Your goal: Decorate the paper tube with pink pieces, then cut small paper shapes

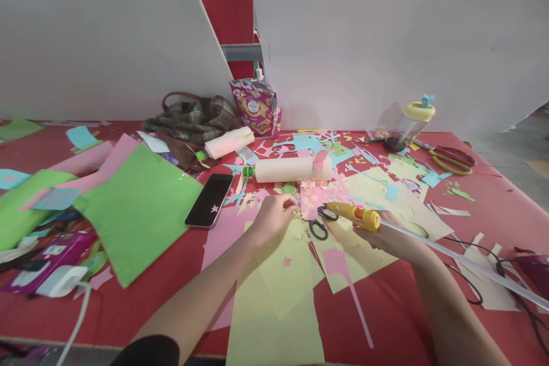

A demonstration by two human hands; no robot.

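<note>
My right hand (386, 235) is wrapped around a yellow hot glue gun (354, 214), whose nozzle points left; a long clear glue stick (454, 260) runs out of its back. My left hand (277, 214) is closed in a pinch beside a pink paper piece (311, 200) covered with small yellow stars. What its fingertips hold is too small to make out. Scissors with black handles (318, 230) lie between my hands, partly under the glue gun. Just beyond is a white-wrapped bottle (291, 170) with a green neck, lying on its side, a pink paper flap on it.
Paper scraps cover the red table (377, 326). A phone (210, 200) and green paper (141, 211) lie left. Behind are another wrapped bottle (229, 143), a plaid bag (193, 117) and a snack pack (256, 107). A clear jar (407, 126), large scissors (452, 159) and cables (476, 291) are right.
</note>
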